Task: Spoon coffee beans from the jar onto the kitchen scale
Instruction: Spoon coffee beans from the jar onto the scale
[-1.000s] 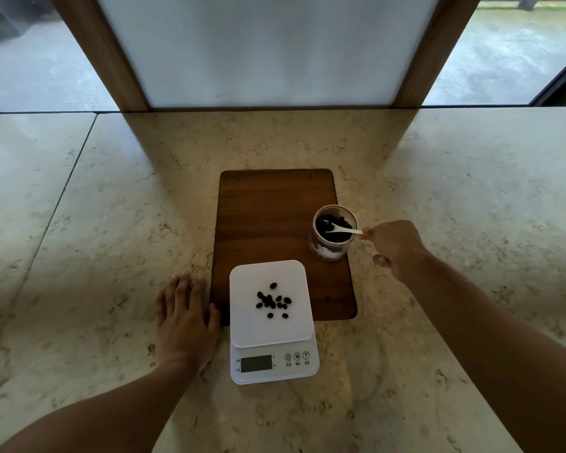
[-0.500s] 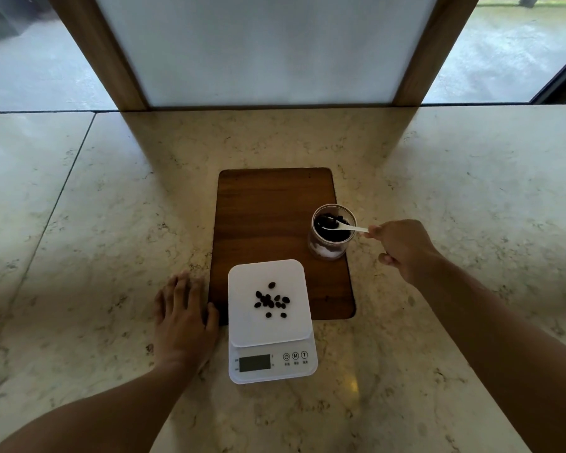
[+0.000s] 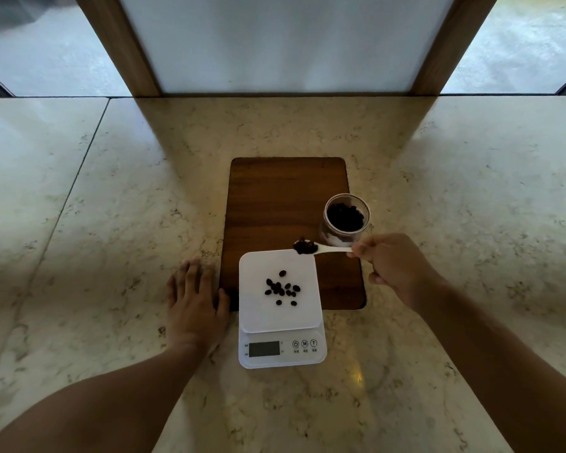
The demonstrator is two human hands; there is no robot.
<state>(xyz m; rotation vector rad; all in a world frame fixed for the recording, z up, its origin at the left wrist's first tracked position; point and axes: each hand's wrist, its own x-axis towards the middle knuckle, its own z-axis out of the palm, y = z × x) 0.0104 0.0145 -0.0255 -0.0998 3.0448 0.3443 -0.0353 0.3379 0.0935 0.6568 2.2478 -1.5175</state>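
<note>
An open glass jar [image 3: 346, 220] of dark coffee beans stands on the right side of a wooden board. My right hand [image 3: 396, 266] pinches the handle of a small white spoon [image 3: 330, 249], whose bowl is heaped with beans and hovers over the far right corner of the white kitchen scale [image 3: 258, 312]. Several loose beans [image 3: 282, 288] lie in the middle of the scale's platform. My left hand [image 3: 195, 304] rests flat on the counter just left of the scale, fingers spread, holding nothing.
The dark wooden board [image 3: 281, 197] lies on a pale marble counter [image 3: 111, 207], with the scale overlapping its near edge. A wood-framed frosted window panel [image 3: 285, 40] rises at the counter's back edge.
The spoon has come out of the jar loaded with beans and moved toward me and left, to the scale's far right corner. My left hand has stayed put.
</note>
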